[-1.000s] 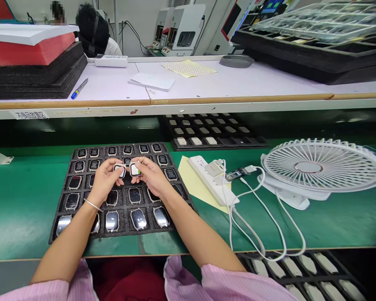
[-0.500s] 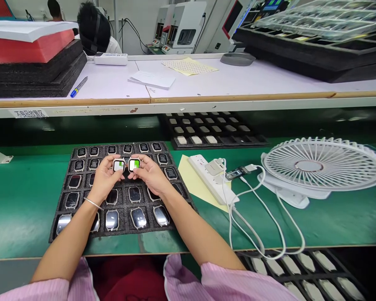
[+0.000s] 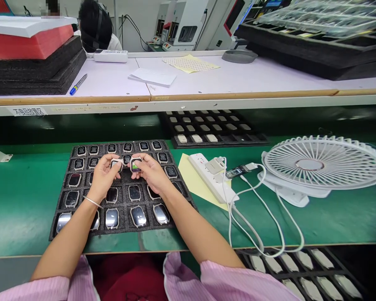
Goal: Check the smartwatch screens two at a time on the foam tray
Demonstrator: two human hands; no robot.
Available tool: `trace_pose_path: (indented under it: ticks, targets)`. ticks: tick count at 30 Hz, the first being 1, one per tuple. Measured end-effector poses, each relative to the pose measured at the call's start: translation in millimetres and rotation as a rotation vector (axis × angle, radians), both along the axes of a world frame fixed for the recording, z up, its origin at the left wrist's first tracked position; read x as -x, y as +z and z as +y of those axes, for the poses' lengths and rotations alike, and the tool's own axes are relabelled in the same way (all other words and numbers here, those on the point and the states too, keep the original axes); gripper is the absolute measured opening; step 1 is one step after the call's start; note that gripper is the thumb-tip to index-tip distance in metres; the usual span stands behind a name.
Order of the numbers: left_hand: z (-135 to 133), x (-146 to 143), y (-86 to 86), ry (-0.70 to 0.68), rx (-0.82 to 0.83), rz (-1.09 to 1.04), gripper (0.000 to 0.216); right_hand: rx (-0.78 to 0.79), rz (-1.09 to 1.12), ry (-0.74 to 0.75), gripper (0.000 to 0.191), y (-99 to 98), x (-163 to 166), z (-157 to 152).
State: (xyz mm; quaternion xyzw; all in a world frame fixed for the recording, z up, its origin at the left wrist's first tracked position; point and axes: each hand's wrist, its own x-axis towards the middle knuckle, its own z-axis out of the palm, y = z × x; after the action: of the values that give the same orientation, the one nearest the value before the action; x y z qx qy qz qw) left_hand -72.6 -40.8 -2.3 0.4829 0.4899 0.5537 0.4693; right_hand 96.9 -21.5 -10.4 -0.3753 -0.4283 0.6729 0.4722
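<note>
Both hands are raised over a black foam tray holding rows of smartwatch bodies without straps. My left hand grips one smartwatch by its edges, the thumb lying across its lit screen. In my right hand is a second smartwatch, its screen showing green and other colours, with the thumb at the screen. The two watches are side by side, a small gap apart. In the tray, the back rows show white text on dark screens, while the front watches have dark, reflective screens. My forearms hide part of the tray.
Right of the tray, a white power strip with chargers and cables lies on yellow paper. A white fan stands farther right. Another tray sits under the white shelf. Foam stacks rest above; a person is beyond.
The screens on both watches have changed from white and green patches to other displays. My left thumb has moved onto its watch's screen, and the hands remain in nearly the same place.
</note>
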Motion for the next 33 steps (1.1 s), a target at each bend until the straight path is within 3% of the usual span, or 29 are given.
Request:
trace_pose_path:
  ticks: [13,21,33]
  targets:
    - [0.5,1.3,-3.0,-0.066,-0.015,-0.047,0.052,0.002,0.082,0.034,0.04,-2.7,0.3,0.1]
    - [0.1,0.5,-0.7,-0.017,0.009,-0.02,0.033,0.019,0.062,0.033,0.034,-1.0,0.1,1.0]
    - [-2.2,0.2,5.0,-0.035,0.049,-0.105,0.03,-0.013,0.028,0.05,0.039,-0.8,-0.3,-1.7]
